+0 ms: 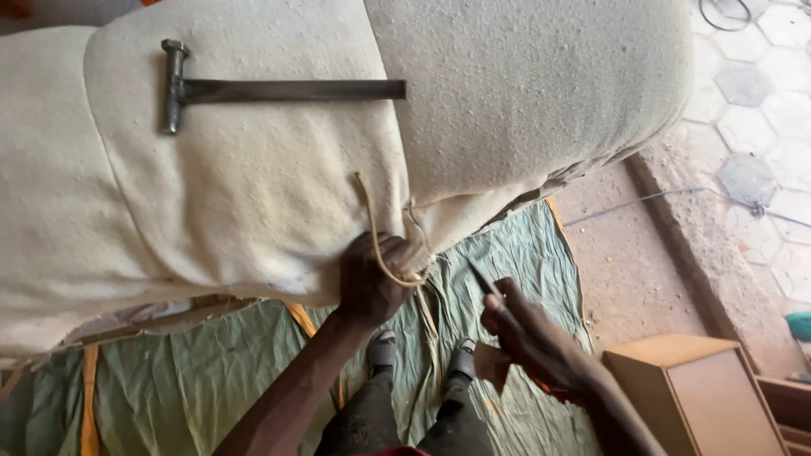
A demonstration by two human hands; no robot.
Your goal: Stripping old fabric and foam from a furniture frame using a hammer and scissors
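Observation:
A large piece of furniture padded in cream felt (236, 177) fills the upper view. My left hand (372, 279) grips the felt's lower edge where two padded parts meet, with a yellowish cord (372, 228) looping over its fingers. My right hand (528, 333) is lower right of it, closed around a thin dark needle-like tool (483, 279) that points up toward the seam. A metal hammer (253, 89) lies flat on the felt at the upper left, away from both hands.
A green sheet with orange straps (490, 253) hangs under the padding. My feet in grey shoes (422, 350) stand below. A tan wooden cabinet (701, 388) sits at lower right on dirt ground, beside hexagonal paving (752, 93) and a thin cable (642, 201).

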